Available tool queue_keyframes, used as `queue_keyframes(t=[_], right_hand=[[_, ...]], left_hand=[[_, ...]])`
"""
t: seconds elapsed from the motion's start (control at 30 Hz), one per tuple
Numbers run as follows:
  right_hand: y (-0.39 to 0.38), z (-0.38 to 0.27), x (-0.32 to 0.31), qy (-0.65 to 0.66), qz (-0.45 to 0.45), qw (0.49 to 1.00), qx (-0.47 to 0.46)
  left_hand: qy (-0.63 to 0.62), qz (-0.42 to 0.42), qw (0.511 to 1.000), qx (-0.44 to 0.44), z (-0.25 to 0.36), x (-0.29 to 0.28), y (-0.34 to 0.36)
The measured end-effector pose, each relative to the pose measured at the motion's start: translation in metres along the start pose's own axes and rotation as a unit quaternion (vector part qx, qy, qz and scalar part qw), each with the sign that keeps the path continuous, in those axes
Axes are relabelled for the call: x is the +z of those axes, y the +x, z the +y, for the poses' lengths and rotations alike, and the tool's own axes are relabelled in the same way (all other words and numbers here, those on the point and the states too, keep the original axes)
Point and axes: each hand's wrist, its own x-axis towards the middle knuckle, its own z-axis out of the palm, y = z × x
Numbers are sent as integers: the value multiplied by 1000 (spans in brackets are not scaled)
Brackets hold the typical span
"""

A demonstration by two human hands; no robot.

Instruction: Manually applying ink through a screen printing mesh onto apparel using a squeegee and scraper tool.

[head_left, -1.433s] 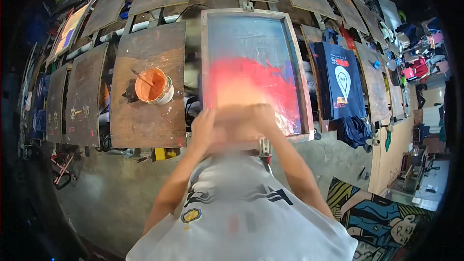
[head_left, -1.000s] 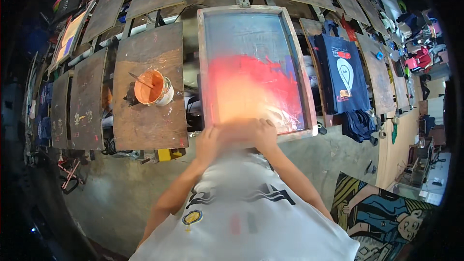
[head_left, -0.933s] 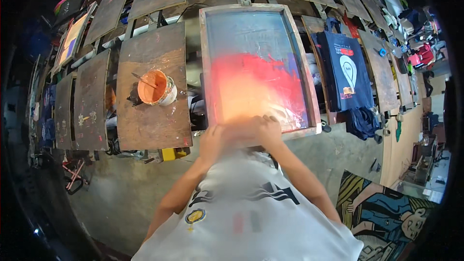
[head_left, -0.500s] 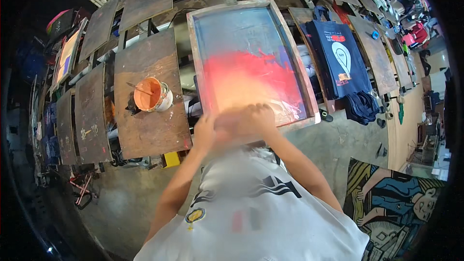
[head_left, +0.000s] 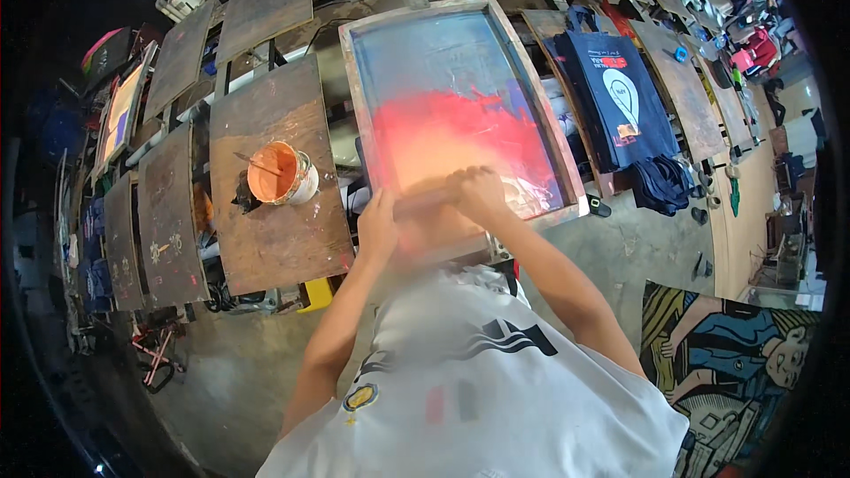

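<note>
Status: mid-job, my read. Both hands closed on one bar-like tool at the near end of the wooden frame. Left hand curled at its left end, right hand curled over its right end. Narrow grip on both; left fingertips smeared by blur, exact contact there not readable. Can't tell if the bar's lower edge presses on the mesh.

Done so far: red ink lies across the middle and near part of the mesh, ragged on its far side, fading to orange toward the bar. Far part is blue-grey with no red showing. Near right corner patchy, whitish streaks in the red.

Left, probably: that corner looks uneven, and the frame is down, not lifted. Whatever sits under it is hidden, so result can't be checked.

Right of frame: dark-blue bag lying on the next board, white drop-shaped print on it plus small red and orange areas. Can't tell if that print is complete. Dark cloth bundle just beyond the bag's near edge.

Left of frame: bucket on a brown board, well apart from the hands. Orange contents visible, stick leaning in it. Supply not used up.
</note>
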Motion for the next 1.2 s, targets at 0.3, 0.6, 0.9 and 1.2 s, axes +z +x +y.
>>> queue_keyframes(t=[0.3,0.6,0.9,1.2], right_hand=[[-34,-3,3,4,-114,993,16],[-22,-7,-4,2,9,999,-45],[-54,-33,-3,-25,137,990,-22],[-60,-31,-5,-9,129,991,-17]], left_hand=[[-35,-16,999,-14,36,-17,-27],[-28,17,999,-4,19,-2,-23],[-4,22,1000,8,18,4,-53],[18,1,1000,19,20,3,-59]])
